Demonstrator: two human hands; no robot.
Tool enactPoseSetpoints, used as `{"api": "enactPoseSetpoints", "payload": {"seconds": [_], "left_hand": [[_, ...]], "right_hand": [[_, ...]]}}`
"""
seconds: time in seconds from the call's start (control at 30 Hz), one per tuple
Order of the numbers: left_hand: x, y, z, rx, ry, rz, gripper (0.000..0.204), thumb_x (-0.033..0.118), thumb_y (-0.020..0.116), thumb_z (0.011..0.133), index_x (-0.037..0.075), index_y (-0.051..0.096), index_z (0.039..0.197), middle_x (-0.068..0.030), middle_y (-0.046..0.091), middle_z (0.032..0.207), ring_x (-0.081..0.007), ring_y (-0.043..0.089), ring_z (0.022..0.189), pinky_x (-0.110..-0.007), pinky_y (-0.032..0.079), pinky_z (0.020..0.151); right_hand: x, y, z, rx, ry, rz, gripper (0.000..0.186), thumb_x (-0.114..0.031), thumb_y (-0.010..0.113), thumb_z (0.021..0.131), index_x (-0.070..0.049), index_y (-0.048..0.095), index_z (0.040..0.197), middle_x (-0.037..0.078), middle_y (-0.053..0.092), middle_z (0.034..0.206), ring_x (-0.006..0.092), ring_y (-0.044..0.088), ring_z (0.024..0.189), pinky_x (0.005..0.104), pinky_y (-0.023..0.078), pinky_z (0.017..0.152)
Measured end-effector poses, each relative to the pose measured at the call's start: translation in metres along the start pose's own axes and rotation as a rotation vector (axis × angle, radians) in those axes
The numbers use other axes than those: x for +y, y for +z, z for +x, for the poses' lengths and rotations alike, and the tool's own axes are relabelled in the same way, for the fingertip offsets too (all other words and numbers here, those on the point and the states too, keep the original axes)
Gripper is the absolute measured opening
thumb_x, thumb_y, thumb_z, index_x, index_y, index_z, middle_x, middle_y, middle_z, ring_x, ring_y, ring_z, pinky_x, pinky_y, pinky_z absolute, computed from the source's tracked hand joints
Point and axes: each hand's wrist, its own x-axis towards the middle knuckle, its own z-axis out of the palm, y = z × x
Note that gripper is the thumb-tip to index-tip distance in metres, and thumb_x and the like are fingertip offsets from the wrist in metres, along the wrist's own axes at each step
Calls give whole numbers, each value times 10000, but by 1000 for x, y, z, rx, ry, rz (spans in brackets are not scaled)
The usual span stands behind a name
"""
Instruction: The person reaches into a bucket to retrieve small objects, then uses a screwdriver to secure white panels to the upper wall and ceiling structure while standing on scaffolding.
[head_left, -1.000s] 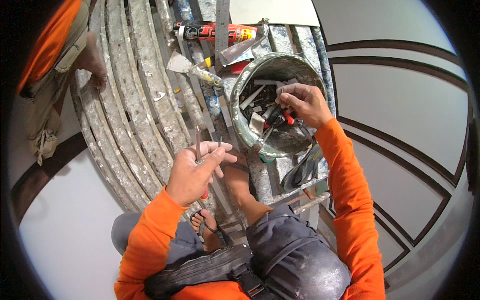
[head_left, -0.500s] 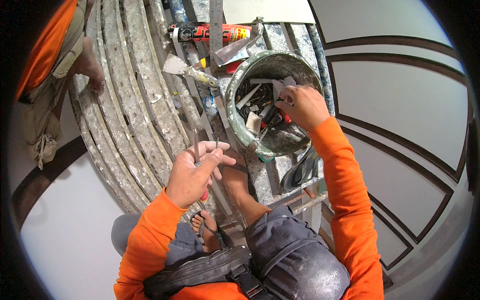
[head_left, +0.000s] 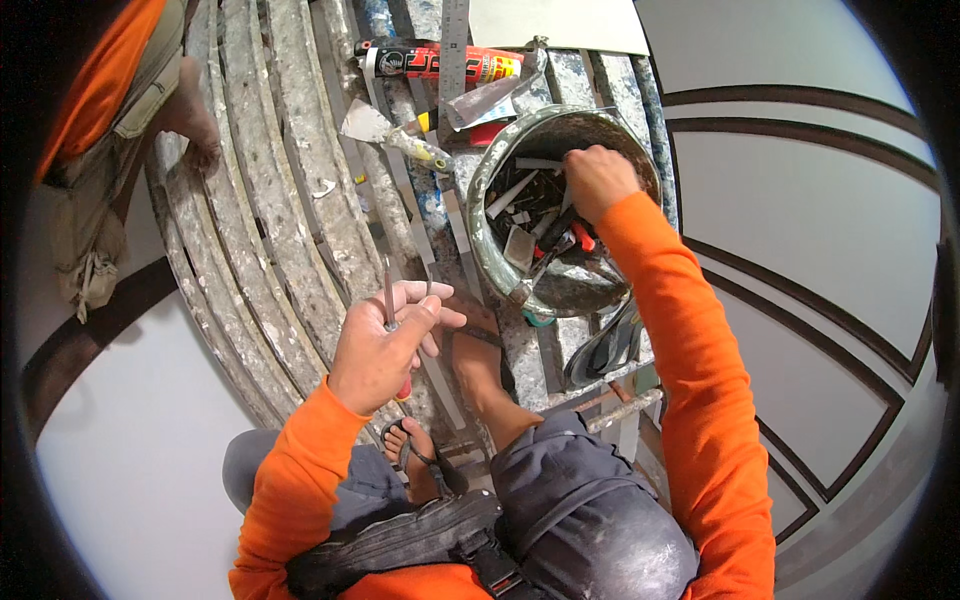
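Observation:
My left hand is closed around a screwdriver, its thin shaft pointing up and a bit of red handle showing below. A small dark pin-like piece sticks up by the same fingers. Over a paint-stained bucket, my right hand reaches inside near the far right wall. Its fingers are curled, and their tips and anything in them are hidden. Inside the bucket lie a white nozzle, a pale block, a red-orange piece and loose debris.
Left of the bucket, a putty knife, a red-and-black sealant tube and a steel ruler lie on the stained slatted platform. A flip-flop rests near the bucket. Another person's hand is at upper left.
My right hand has shifted up and deeper into the bucket, hiding its fingertips. The view has shifted slightly; my left hand still holds the screwdriver.

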Motion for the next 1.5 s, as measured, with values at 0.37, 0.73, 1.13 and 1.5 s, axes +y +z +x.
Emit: {"api": "enactPoseSetpoints", "payload": {"seconds": [0.37, 0.73, 1.13, 1.5], "left_hand": [[6, 5, -2, -14, -8, -38, 409, 310, 586, 1057, -32, 641, 1276, -120, 772, 1069, -78, 610, 717, -220, 477, 603], [2, 4, -4, -23, 3, -3, 435, 330, 587, 1052, -39, 636, 1276, -121, 773, 1063, -75, 606, 713, -217, 470, 599], [5, 0, -7, -8, 2, -5, 405, 299, 591, 1056, -43, 646, 1265, -122, 775, 1063, -75, 612, 713, -219, 480, 605], [2, 6, -11, 48, -63, -126, 351, 298, 701, 1019, -26, 738, 1148, -32, 736, 951, -57, 587, 707, -220, 475, 617]], "right_hand": [[18, -14, -48, 235, -29, 398, 128, -120, 626, 893, -86, 741, 938, 122, 729, 977, 362, 705, 965, 465, 577, 849], [-9, 47, 10, 42, -459, 4, 195, -164, 615, 872, -85, 774, 791, 155, 764, 836, 362, 764, 838, 461, 609, 740], [-7, 43, 10, -85, -390, -18, 175, -144, 612, 881, -108, 781, 908, 178, 767, 929, 355, 762, 924, 453, 607, 777], [-13, -32, -82, -283, 99, 1683, 197, -72, 711, 989, 17, 668, 1159, 83, 756, 1000, 129, 723, 922, 261, 580, 734]]}}
